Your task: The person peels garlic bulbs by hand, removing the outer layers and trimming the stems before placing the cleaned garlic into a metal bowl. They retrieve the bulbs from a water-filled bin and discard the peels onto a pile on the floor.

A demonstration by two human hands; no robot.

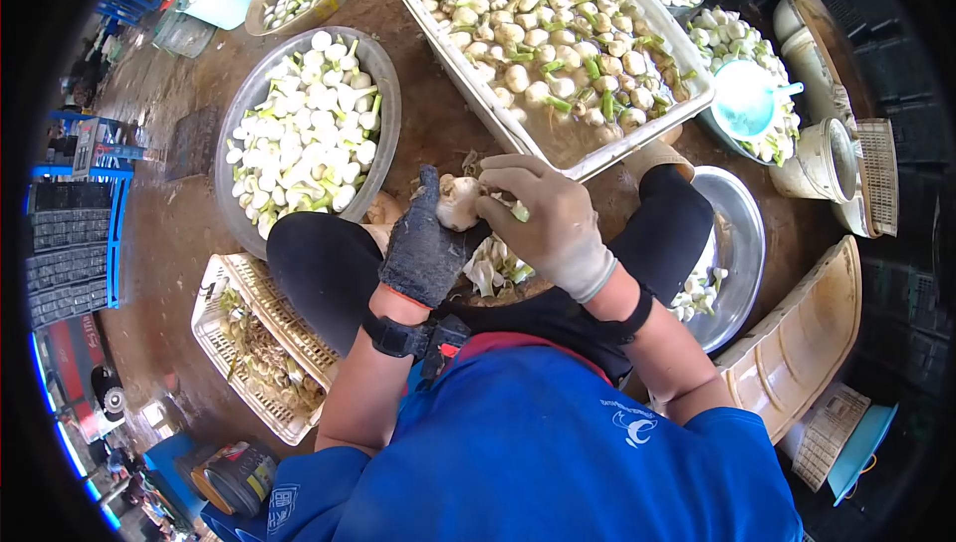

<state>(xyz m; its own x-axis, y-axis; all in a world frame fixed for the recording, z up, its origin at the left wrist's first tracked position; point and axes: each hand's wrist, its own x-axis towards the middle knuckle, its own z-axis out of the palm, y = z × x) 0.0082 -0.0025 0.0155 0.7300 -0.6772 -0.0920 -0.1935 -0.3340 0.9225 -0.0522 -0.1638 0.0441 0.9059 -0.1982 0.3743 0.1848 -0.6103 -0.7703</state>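
Between my knees, my left hand (426,243), in a dark grey glove, holds a whitish-brown garlic bulb (459,203). From the other side my right hand (548,218), in a pale thin glove, pinches the same bulb with bent fingers. What lies under the right fingertips is partly hidden. Below the hands is a heap of loose white and green peelings (491,265). In front of my left knee, a grey round tub (386,94) is full of whiter bulbs with green stem ends. A white rectangular tub (438,44) of browner bulbs in murky water stands ahead.
A metal basin (745,233) with some trimmed pieces is beside my right knee. By my left leg stands a cream plastic basket (217,318) of dry peelings. A blue dipper (743,100) rests on piled bulbs at right. Crates (70,233) are stacked at far left.
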